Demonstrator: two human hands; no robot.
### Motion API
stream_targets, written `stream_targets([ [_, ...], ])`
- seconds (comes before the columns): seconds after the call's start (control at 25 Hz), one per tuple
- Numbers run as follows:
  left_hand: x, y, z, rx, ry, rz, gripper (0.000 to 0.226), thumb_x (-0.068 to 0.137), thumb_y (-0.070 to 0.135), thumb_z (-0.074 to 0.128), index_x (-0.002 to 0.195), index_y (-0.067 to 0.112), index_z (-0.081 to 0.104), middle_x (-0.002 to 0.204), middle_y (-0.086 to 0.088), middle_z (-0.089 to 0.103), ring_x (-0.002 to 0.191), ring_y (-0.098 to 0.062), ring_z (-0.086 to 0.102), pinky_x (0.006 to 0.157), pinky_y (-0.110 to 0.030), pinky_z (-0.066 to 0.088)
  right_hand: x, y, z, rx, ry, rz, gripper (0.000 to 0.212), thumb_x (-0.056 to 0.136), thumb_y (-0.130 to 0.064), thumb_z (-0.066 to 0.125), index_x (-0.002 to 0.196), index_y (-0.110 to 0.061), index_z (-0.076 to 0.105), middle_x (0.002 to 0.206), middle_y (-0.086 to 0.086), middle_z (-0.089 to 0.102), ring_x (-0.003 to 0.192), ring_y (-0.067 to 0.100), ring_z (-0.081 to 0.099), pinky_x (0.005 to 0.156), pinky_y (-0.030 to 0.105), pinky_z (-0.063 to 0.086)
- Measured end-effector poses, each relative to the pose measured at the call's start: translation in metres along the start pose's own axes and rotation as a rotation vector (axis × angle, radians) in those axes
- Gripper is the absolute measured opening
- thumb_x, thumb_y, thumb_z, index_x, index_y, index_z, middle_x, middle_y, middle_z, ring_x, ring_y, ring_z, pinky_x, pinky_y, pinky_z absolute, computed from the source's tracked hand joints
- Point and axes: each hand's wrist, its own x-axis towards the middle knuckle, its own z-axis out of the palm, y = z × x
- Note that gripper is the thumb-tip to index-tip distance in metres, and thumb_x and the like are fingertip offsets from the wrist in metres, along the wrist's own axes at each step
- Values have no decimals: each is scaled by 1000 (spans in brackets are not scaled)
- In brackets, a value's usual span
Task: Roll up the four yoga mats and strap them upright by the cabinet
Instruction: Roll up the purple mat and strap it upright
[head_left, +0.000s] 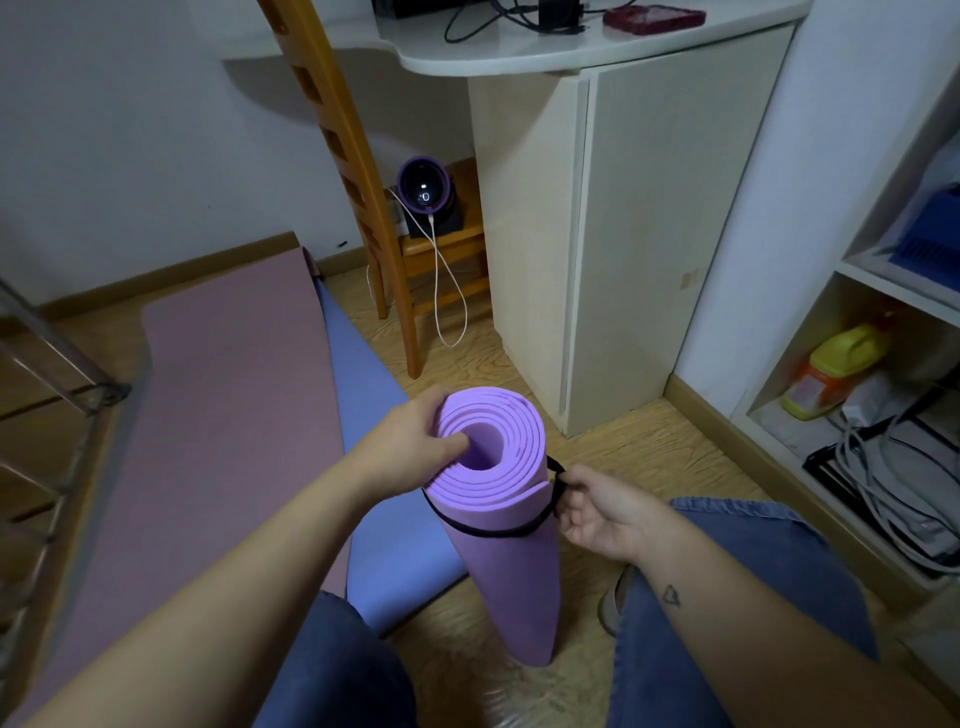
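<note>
Held a rolled purple mat (506, 566) upright on the wooden floor (623, 457), between the knees, near the cabinet (639, 234) at 1 o'clock. Gripped its top rim with the left hand (410, 447): thumb hooked over the wraps into the hollow core, fingers curled round the outside at 10 o'clock. Pinched a black strap (498, 532) with the right hand (605, 512) at 3 o'clock of the roll, thumb and forefinger closed on a loop, other fingers loosely curled, palm turned up. Saw the strap ringing the roll a little below its top edge, slanted, touching the foam. Saw two more mats flat on the floor at 9 to 10 o'clock: a pink mat (218, 415) and, between it and the roll, a blue mat (374, 467). Noted a wooden chair (332, 119) at 11 o'clock and an open shelf unit (883, 291) at 3 o'clock.
</note>
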Motion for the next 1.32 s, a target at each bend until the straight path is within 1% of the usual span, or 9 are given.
stream_targets([
  [0.08, -3, -3, -2, -1, -15, 6, 25, 88, 21, 56, 112, 28, 50, 99, 6, 63, 85, -10, 63, 71, -27, 53, -3, 3, 1, 92, -60, 88, 22, 91, -12, 43, 71, -9, 52, 48, 1, 55, 57, 12, 41, 56, 21, 31],
  [0.2, -6, -7, -2, -18, -30, 24, 27, 88, 21, 57, 113, 29, 51, 98, 8, 64, 86, -9, 64, 73, -29, 54, -2, 2, 6, 63, -76, 115, 21, 86, -18, 39, 67, -13, 48, 49, -1, 47, 57, 12, 35, 56, 24, 27],
  [0.48, -16, -6, -2, -64, -112, 83, 39, 74, 32, 55, 113, 29, 53, 96, 9, 66, 84, -6, 64, 73, -26, 54, -4, -9, -7, -390, -190, 218, 37, 94, -48, 45, 68, -23, 50, 44, -9, 30, 46, 6, 26, 47, 17, 28],
  [0.64, -12, -3, -4, -29, -106, 106, 32, 84, 20, 61, 113, 31, 51, 96, 11, 64, 85, -3, 63, 72, -22, 53, -3, -5, -5, -186, -180, 259, 47, 95, -44, 44, 55, -21, 47, 41, -9, 35, 38, 6, 27, 42, 16, 28],
  [0.88, -14, -10, -2, -37, -85, 106, 34, 87, 16, 61, 116, 30, 51, 98, 11, 64, 85, -3, 63, 69, -17, 50, -2, 0, 1, 5, -143, 88, 28, 92, -29, 52, 66, -18, 55, 51, -7, 54, 42, 5, 40, 45, 16, 30],
  [1.08, -7, -13, -4, -59, 25, 47, 26, 87, 16, 59, 107, 32, 53, 94, 13, 63, 84, -6, 61, 68, -19, 46, -5, 5, 5, 162, -225, 1, 25, 82, -28, 58, 62, -20, 45, 47, -8, 42, 37, 6, 30, 45, 18, 27],
  [1.2, -4, -14, -3, -53, 41, 30, 25, 87, 16, 58, 108, 30, 54, 93, 13, 63, 82, -4, 61, 66, -18, 45, -9, 14, -5, 104, -298, -18, 23, 73, -30, 68, 66, -19, 50, 57, -5, 49, 42, 7, 34, 47, 18, 31],
  [1.28, -2, -20, -7, -43, 110, -25, 24, 86, 16, 59, 108, 27, 55, 94, 7, 64, 81, -7, 61, 64, -20, 44, -15, 14, -16, 164, -325, -70, 33, 61, -27, 83, 62, -17, 51, 66, 0, 57, 48, 9, 40, 50, 21, 37],
  [1.32, -2, -25, -11, -39, 163, -75, 24, 86, 17, 58, 108, 25, 55, 96, 3, 64, 81, -10, 60, 64, -21, 43, -18, 14, -22, 175, -323, -90, 34, 62, -26, 83, 61, -16, 50, 71, 2, 60, 51, 10, 42, 51, 22, 39],
])
